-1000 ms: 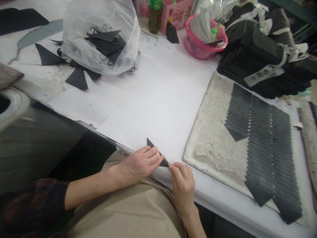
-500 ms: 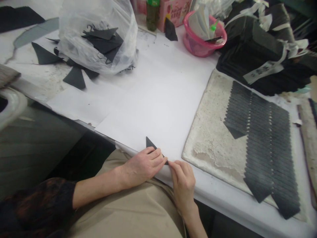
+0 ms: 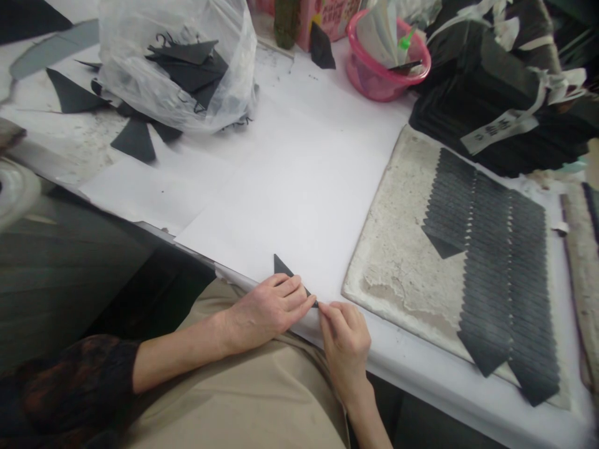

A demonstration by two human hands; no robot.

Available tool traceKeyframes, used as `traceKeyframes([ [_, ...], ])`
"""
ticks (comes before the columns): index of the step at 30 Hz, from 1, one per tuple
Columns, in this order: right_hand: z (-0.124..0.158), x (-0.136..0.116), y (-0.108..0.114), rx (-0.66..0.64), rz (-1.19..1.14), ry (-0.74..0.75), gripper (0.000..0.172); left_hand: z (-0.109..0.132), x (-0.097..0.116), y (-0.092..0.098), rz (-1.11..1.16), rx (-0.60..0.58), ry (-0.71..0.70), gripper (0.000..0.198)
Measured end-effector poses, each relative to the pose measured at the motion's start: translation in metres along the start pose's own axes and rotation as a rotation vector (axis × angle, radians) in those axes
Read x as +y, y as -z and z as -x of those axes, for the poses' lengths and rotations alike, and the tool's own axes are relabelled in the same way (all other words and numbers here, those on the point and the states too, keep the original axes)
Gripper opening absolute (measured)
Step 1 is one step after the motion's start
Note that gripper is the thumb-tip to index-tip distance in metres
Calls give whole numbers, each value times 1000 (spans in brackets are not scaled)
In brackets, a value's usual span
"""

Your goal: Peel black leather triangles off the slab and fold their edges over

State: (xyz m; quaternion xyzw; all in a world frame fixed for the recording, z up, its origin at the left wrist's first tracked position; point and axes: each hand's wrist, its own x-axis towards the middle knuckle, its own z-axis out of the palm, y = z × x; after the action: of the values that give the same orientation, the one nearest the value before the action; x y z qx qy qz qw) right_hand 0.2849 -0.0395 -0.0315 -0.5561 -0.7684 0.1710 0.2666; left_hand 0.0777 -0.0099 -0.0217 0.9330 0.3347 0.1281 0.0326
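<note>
A small black triangular piece (image 3: 282, 267) lies on white paper (image 3: 299, 206) at the near table edge. My left hand (image 3: 269, 308) rests flat on most of the piece, fingers pressing it down. Only the piece's far tip and a sliver at its right corner show. My right hand (image 3: 345, 343) pinches that right corner with its fingertips at the table edge, just right of my left fingertips.
A worn board (image 3: 397, 268) at the right carries overlapping rows of black pieces (image 3: 496, 274). A clear plastic bag (image 3: 173, 62) of black triangles sits far left, loose triangles (image 3: 135, 138) beside it. A pink bowl (image 3: 384, 62) and bundled black stacks (image 3: 505, 106) stand at the back.
My left hand has slid a little further over the black piece, so less of it shows. The view has drifted slightly; both hands stay at the table edge.
</note>
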Motion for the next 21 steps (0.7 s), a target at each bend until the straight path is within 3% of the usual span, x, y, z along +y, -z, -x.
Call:
traceKeyframes([
  [16, 4, 4, -1, -45, 122, 99, 19, -1, 3, 5, -23, 1, 24, 30],
  [21, 6, 4, -1, -39, 31, 11, 16, -2, 3, 7, -47, -2, 12, 30],
])
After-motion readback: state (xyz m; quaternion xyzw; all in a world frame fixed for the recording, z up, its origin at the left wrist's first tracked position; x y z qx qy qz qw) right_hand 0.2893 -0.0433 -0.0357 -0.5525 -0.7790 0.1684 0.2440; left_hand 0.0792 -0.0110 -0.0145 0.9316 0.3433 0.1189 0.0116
